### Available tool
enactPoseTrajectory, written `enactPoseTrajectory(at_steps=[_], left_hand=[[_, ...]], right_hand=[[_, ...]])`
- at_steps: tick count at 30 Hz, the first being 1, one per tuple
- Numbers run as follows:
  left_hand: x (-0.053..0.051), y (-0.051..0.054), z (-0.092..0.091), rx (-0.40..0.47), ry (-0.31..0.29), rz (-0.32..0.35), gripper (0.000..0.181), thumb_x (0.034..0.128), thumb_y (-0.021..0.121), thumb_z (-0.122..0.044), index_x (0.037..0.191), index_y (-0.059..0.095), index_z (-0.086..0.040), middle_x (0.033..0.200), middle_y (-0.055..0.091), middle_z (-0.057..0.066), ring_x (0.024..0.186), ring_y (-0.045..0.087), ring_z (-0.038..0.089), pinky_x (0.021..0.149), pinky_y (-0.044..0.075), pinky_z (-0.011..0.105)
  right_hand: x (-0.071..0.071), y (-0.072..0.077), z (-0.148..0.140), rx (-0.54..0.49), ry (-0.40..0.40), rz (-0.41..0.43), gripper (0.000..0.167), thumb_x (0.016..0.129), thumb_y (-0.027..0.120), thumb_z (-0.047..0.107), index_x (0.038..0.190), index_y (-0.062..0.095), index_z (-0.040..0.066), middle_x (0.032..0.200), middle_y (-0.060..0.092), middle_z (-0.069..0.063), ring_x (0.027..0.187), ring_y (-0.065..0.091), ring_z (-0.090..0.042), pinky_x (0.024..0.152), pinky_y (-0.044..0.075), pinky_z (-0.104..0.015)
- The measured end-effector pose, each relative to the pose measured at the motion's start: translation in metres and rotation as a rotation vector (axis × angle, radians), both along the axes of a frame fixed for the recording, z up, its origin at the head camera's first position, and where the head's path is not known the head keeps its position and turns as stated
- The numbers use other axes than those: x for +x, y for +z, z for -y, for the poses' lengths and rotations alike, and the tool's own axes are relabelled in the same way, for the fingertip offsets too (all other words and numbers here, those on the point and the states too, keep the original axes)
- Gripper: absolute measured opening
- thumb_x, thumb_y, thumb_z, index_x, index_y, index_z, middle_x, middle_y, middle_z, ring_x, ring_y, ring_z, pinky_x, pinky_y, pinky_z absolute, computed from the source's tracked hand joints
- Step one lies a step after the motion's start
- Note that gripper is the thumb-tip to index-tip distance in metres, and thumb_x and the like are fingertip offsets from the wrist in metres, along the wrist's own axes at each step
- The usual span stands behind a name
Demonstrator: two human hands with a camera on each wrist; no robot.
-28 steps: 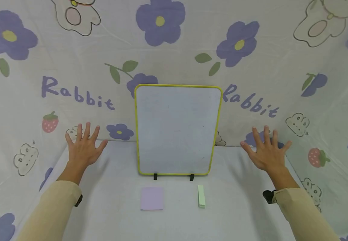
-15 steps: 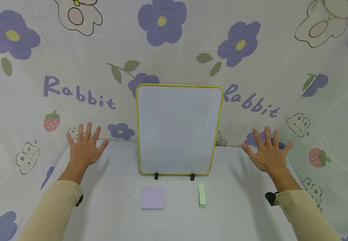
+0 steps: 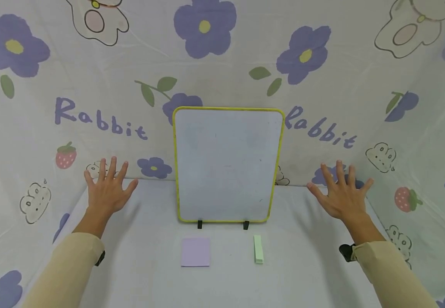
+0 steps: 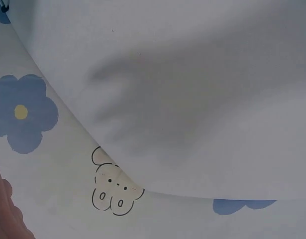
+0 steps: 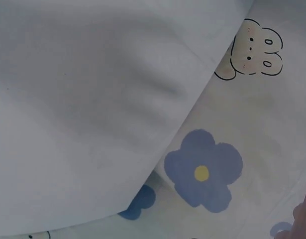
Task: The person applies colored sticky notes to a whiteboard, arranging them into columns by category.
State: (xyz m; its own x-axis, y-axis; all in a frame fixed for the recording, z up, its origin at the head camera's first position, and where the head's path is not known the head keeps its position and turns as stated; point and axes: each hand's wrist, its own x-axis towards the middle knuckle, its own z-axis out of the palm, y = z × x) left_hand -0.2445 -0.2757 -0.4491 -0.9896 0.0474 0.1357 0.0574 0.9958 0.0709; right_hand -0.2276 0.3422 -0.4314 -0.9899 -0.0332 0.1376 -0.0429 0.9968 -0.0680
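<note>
My left hand [image 3: 108, 190] hovers over the table's left side with its fingers spread, holding nothing. On the right side, my right hand [image 3: 341, 194] is held up the same way, fingers apart and nothing in it. Between them stands a whiteboard [image 3: 226, 167] with a yellow rim, propped on two small black feet. In front of the board lie a square purple sticky note pad [image 3: 195, 252] and, to its right, a narrow light green strip-shaped block [image 3: 258, 249]. Neither hand touches any of these. Only a sliver of each hand shows in the wrist views.
The white table [image 3: 153, 282] carries the shadows of both arms. Behind and beside it hangs a cloth [image 3: 222, 81] printed with purple flowers, rabbits and lettering. A dark band [image 3: 346, 253] sits at the right wrist, and another dark piece [image 3: 100, 258] at the left.
The whole head view shifts by a few pixels. Both hands, the whiteboard, the purple pad and the green block keep their places.
</note>
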Motion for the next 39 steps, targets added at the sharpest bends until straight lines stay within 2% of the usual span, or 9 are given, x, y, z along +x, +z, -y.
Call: enactPoseTrajectory(at_steps=[9,15,19,24,28,31,35,39], left_hand=[[0.005,0.000,-0.003,0.012,-0.024,-0.032,0.073,0.1007,0.037,-0.056,0.158,0.025,-0.012,0.164,0.009,0.022,0.150,-0.004,0.043,0.108,-0.009,0.074],[0.011,0.009,-0.009,0.041,-0.023,-0.045,0.075,0.1011,0.031,-0.059,0.160,0.018,-0.014,0.165,0.003,0.019,0.150,-0.011,0.038,0.107,-0.012,0.073],[0.018,0.016,-0.014,0.059,-0.030,-0.075,0.075,0.1015,0.031,-0.059,0.160,0.017,-0.014,0.166,0.001,0.017,0.150,-0.011,0.038,0.107,-0.012,0.073],[0.026,0.021,-0.024,0.054,-0.081,-0.133,0.073,0.1013,0.037,-0.056,0.160,0.020,-0.016,0.166,0.004,0.016,0.151,-0.010,0.035,0.108,-0.012,0.072],[0.032,0.023,-0.035,0.045,-0.126,-0.176,0.073,0.1003,0.039,-0.056,0.160,0.023,-0.017,0.166,0.006,0.013,0.152,-0.007,0.034,0.110,-0.007,0.072],[0.037,0.025,-0.044,0.051,-0.163,-0.205,0.073,0.1000,0.041,-0.056,0.159,0.025,-0.016,0.167,0.007,0.012,0.152,-0.003,0.034,0.110,-0.003,0.072],[0.043,0.027,-0.059,0.057,-0.218,-0.239,0.072,0.0994,0.043,-0.054,0.159,0.027,-0.017,0.167,0.009,0.010,0.153,-0.004,0.031,0.111,-0.001,0.072],[0.048,0.024,-0.076,0.063,-0.285,-0.280,0.071,0.0986,0.046,-0.052,0.158,0.028,-0.019,0.167,0.012,0.009,0.153,0.002,0.032,0.111,0.002,0.072]], right_hand=[[0.002,0.003,0.003,0.020,0.016,-0.015,0.086,0.094,0.028,0.074,0.160,0.017,0.020,0.164,0.003,-0.023,0.147,-0.003,-0.052,0.096,-0.016,-0.081],[0.005,0.010,0.015,0.035,0.035,-0.031,0.086,0.094,0.028,0.075,0.160,0.017,0.022,0.165,0.004,-0.021,0.147,-0.001,-0.051,0.098,-0.016,-0.080],[0.008,0.013,0.024,0.037,0.058,-0.045,0.086,0.094,0.029,0.075,0.161,0.015,0.023,0.166,0.002,-0.019,0.148,-0.001,-0.049,0.100,-0.014,-0.079],[0.014,0.017,0.033,0.048,0.096,-0.067,0.083,0.095,0.031,0.073,0.161,0.016,0.024,0.166,0.004,-0.016,0.149,0.002,-0.047,0.101,-0.015,-0.078],[0.020,0.017,0.040,0.052,0.122,-0.081,0.082,0.095,0.033,0.072,0.161,0.017,0.025,0.166,0.004,-0.015,0.150,0.001,-0.045,0.102,-0.017,-0.075],[0.024,0.018,0.046,0.049,0.139,-0.090,0.082,0.095,0.035,0.070,0.161,0.017,0.025,0.166,0.005,-0.015,0.150,0.001,-0.043,0.104,-0.014,-0.075],[0.031,0.018,0.055,0.029,0.165,-0.067,0.082,0.095,0.037,0.069,0.161,0.016,0.025,0.167,0.006,-0.013,0.151,0.002,-0.042,0.107,-0.010,-0.074],[0.037,0.016,0.064,-0.033,0.209,-0.020,0.082,0.096,0.044,0.065,0.161,0.014,0.024,0.167,0.006,-0.012,0.150,0.004,-0.043,0.109,-0.007,-0.074]])
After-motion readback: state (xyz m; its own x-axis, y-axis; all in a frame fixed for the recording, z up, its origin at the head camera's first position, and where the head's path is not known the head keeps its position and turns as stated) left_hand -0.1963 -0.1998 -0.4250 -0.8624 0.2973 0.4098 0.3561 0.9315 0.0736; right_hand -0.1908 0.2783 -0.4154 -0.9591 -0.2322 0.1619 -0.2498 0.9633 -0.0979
